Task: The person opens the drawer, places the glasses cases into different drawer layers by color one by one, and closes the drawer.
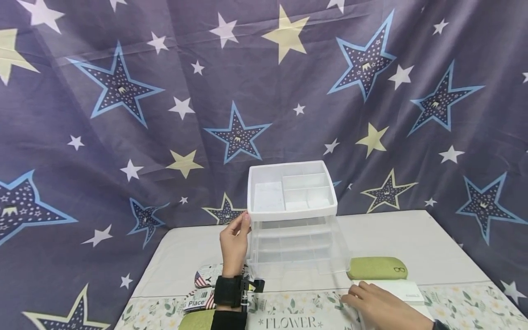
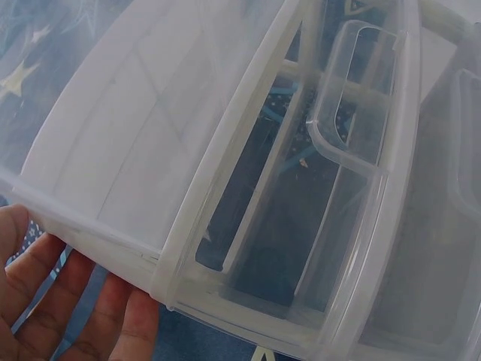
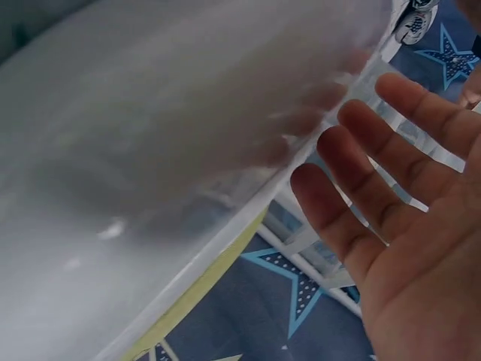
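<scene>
A white-topped clear plastic drawer organizer (image 1: 293, 216) stands on the table, its top tray (image 1: 264, 197) split into compartments. My left hand (image 1: 235, 240) grips the tray's front left corner; in the left wrist view its fingers (image 2: 75, 301) lie along the frame's edge. My right hand (image 1: 373, 305) is low at the right, over a white box (image 1: 406, 289). In the right wrist view its fingers (image 3: 323, 195) are extended beside a glossy pale surface (image 3: 150, 188) that mirrors them. Whether they touch it I cannot tell.
Behind the white box lies a green glasses case (image 1: 377, 268). Printed cases with flag patterns and lettering (image 1: 200, 299) are at the left, with another green case (image 1: 197, 321) in front. A star-patterned curtain (image 1: 288, 91) hangs behind the table.
</scene>
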The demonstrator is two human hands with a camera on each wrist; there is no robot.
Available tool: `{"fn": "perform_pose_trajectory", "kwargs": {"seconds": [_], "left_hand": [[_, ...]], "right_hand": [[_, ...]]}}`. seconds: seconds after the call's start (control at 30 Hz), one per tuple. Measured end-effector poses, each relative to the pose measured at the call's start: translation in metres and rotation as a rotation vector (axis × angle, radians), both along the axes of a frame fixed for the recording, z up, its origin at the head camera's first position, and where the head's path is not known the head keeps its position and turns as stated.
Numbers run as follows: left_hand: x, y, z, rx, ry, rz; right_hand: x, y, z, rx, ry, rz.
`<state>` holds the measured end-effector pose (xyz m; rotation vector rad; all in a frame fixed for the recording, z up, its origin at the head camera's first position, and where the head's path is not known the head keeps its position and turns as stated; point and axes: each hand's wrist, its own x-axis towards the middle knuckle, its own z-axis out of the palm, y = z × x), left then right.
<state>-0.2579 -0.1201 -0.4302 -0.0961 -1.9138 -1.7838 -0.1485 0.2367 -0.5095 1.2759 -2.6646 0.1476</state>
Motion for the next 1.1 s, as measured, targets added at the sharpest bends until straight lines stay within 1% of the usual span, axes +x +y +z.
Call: {"fn": "perform_pose_trajectory", "kwargs": {"seconds": [0.07, 0.23, 0.3, 0.33, 0.43, 0.57, 0.63, 0.7, 0.87, 0.93, 1.1], "left_hand": [[0.0, 0.0, 0.0, 0.001, -0.003, -0.001], [0.001, 0.0, 0.002, 0.001, -0.006, -0.004], [0.001, 0.0, 0.002, -0.002, -0.005, -0.003], [0.001, 0.0, 0.002, -0.003, -0.005, -0.002], [0.001, -0.001, 0.001, -0.001, 0.001, 0.002], [0.0, -0.001, 0.0, -0.003, 0.011, -0.003], [0.001, -0.001, 0.0, -0.002, 0.013, -0.003], [0.001, -0.001, 0.0, 0.001, 0.012, -0.004], [0.001, -0.001, 0.0, -0.002, 0.008, -0.001], [0.002, 0.0, 0.0, 0.0, 0.01, -0.002], [0.001, 0.0, 0.0, 0.006, 0.018, -0.003]], "right_hand": [[0.002, 0.005, -0.001, 0.009, -0.02, -0.02], [0.005, 0.015, -0.002, -0.021, -0.042, -0.045], [0.006, 0.02, -0.003, -0.032, -0.067, -0.049], [0.007, 0.022, -0.003, -0.033, -0.062, -0.053], [0.008, 0.029, -0.005, -0.015, -0.076, -0.075], [0.01, 0.04, -0.006, 0.024, -0.132, -0.129], [0.01, 0.046, -0.006, 0.022, -0.157, -0.133], [0.009, 0.051, -0.008, 0.001, -0.114, -0.118], [0.007, 0.06, -0.014, -0.06, 0.036, -0.058], [0.006, 0.062, -0.015, -0.065, 0.044, -0.052], [0.006, 0.062, -0.016, -0.06, 0.002, -0.072]]}}
